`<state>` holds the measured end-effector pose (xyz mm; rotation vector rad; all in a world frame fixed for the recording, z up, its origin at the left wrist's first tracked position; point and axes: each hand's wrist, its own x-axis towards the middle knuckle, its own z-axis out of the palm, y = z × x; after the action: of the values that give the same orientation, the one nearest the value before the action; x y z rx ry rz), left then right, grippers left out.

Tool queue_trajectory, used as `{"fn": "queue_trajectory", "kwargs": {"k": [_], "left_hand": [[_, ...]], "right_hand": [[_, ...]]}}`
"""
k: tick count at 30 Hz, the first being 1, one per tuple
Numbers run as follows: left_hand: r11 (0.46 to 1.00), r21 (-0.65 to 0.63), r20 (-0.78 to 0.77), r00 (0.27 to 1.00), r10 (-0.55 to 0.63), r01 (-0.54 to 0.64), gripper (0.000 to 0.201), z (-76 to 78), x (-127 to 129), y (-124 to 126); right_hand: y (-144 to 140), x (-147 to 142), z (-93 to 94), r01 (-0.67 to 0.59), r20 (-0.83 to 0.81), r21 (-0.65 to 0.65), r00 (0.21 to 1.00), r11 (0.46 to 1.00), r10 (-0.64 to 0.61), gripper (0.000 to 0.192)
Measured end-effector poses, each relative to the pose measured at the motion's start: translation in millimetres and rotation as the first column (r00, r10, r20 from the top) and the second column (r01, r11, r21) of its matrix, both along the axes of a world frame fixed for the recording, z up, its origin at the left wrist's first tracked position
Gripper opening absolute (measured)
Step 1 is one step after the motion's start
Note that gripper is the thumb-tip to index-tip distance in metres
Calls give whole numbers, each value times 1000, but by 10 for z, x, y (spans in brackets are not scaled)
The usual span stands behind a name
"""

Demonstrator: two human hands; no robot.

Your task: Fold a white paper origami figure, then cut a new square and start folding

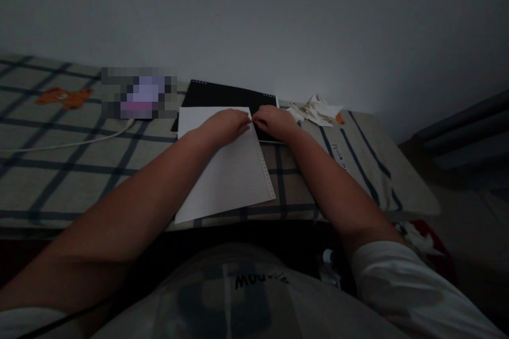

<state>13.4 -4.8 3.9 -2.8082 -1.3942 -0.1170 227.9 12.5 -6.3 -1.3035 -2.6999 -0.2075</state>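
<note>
A white stack of loose-leaf paper (230, 175), with a row of small holes down its right edge, lies on a checked cloth. My left hand (227, 126) rests over the upper part of the paper, its fingers pinched at the right edge near the top corner. Meeting it there, my right hand (275, 121) has thumb and fingers closed at the same edge. What exactly is between the fingertips is too small to make out. Partly under the paper and hands is a flat black cover (222, 94) with small holes along its far edge.
Torn white paper scraps (316, 111) lie right of the black cover. To the left are a blurred phone (143, 96) with a white cable (99, 139) and an orange item (66, 97). A wall rises behind. Below the edge stands a clear bottle (329, 269).
</note>
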Motion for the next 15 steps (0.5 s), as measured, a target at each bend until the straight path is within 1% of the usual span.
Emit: {"fn": "queue_trajectory", "kwargs": {"k": [5,11,15], "left_hand": [[1000,3,-30,999,19,-19,46,26,2,-30],[999,37,-7,1000,9,-8,45,-40,-17,11],[999,32,-1,1000,8,-8,46,-36,-13,-1]], "right_hand": [[18,-11,-2,1,-1,-25,1000,1000,-1,32],[-1,-8,23,7,-2,-32,1000,999,-7,31],[9,13,4,4,-32,-32,999,999,-5,31]]}}
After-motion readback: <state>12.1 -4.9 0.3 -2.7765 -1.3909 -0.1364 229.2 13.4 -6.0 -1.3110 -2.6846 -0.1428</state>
